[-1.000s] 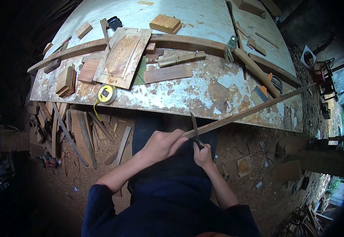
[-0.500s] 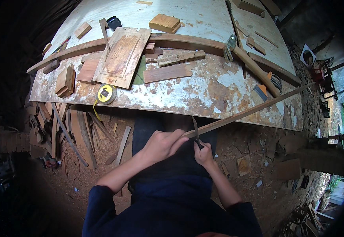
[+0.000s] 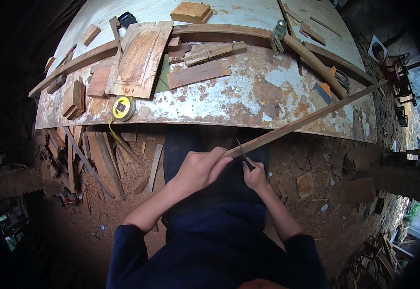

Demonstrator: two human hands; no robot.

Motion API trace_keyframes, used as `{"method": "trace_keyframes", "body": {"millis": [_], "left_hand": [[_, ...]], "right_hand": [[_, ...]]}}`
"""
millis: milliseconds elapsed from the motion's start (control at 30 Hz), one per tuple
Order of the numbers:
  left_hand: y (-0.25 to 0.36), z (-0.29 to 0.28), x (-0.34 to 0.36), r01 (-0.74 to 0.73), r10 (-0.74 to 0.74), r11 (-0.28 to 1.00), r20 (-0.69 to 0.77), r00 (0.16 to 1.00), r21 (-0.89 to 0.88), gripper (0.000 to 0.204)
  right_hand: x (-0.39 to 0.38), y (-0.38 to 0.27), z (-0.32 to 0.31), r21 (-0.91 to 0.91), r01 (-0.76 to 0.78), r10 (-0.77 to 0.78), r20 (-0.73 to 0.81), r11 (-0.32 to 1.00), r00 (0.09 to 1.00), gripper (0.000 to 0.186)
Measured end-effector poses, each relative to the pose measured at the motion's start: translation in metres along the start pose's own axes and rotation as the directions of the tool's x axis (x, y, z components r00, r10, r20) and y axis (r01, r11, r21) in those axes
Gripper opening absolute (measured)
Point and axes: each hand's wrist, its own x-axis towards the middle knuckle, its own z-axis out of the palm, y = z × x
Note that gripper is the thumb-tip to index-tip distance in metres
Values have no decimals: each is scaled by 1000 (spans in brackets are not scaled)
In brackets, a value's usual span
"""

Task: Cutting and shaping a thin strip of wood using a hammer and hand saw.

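My left hand [image 3: 201, 167] is closed around the near end of a long, narrow wooden strip [image 3: 306, 119]. The strip rises to the right across the bench's front edge, its far end over the bench top. Below it, my right hand [image 3: 255, 175] grips the dark handle of a knife [image 3: 241, 149]. The thin, pointed blade slants across the strip just beyond my left fingers and seems to touch it. Whether the edge has bitten into the wood cannot be made out.
On the worn bench [image 3: 200, 113] are a tape measure [image 3: 123, 109], a carved wooden panel [image 3: 140, 60], a hammer [image 3: 311, 62], a brush [image 3: 322, 92] and wood blocks. A long beam [image 3: 219, 32] crosses it. Offcuts [image 3: 94, 159] lean below on the left.
My right hand and the knife have shifted slightly right, a little farther from my left hand, and the blade slants more. My left hand keeps its grip on the strip. The view has tilted slightly.
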Motion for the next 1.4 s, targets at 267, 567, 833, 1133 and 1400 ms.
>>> {"method": "trace_keyframes", "body": {"millis": [267,567,833,1133,1400], "left_hand": [[-2,1,3,5,-6,1000,-55,998,-9,17],[-3,1,2,14,-17,999,-109,994,-31,16],[-5,1,-1,1,-3,1000,-63,998,-21,18],[-2,0,-5,-20,20,1000,-50,999,5,18],[-5,3,-12,3,-3,1000,-37,999,-10,16]], "right_hand": [[-7,4,4,8,32,-31,-50,999,998,25],[1,-21,0,95,-8,12,-41,995,999,21],[-2,2,9,34,78,-76,-64,996,995,26],[15,-41,-7,142,41,-37,-31,989,999,26],[12,-42,-4,175,-80,72,48,981,996,28]]}}
